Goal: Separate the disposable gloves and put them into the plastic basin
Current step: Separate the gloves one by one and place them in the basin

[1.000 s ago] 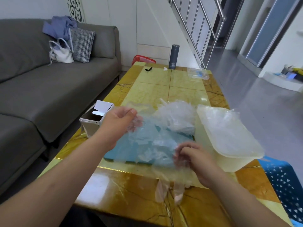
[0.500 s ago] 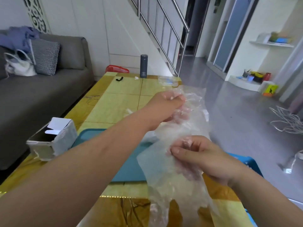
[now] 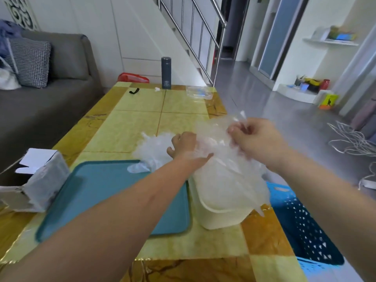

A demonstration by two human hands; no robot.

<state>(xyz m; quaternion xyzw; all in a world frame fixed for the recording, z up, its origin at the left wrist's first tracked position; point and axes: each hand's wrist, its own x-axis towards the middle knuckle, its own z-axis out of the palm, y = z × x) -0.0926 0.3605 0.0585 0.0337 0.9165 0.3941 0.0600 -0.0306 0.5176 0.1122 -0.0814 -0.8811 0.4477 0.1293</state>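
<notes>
one glove (image 3: 223, 176) hangs over the plastic basin (image 3: 220, 217), pinched by the right hand (image 3: 257, 140), the left hand (image 3: 183, 145) curled with its grip unclear; a heap of gloves (image 3: 151, 147) is left unsorted.

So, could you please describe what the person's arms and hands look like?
The left forearm and right forearm are bare to the frame edge, no sleeves showing. The left hand and right hand wear no visible watch, ring, bracelet or glove.

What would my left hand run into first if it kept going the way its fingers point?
Most likely the pile of clear gloves beside it: the fingers of the left hand curl toward it, seemingly at its edge, though depth is unclear.
</notes>
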